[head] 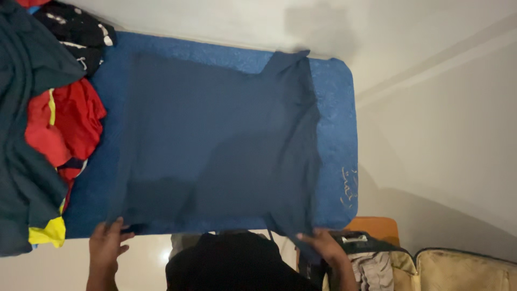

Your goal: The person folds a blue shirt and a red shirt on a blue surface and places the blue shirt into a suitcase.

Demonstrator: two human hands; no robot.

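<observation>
Shirt [215, 140] of dark blue colour lies spread flat on a blue mattress [336, 108], and covers most of it. The left hand [106, 241] rests on the near bottom corner of the shirt, fingers stretched open and flat. The right hand [326, 243] grasps the other near edge, it seems by a sleeve, though the view is dark there. A pile of clothes [48, 124] lies on the left end of the mattress. An open suitcase [431, 267] stands near the right hand.

clothes pile [48, 124] crowds the mat's [336, 108] left end — open suitcase [431, 267] blocks bottom right — floor beyond open.
</observation>
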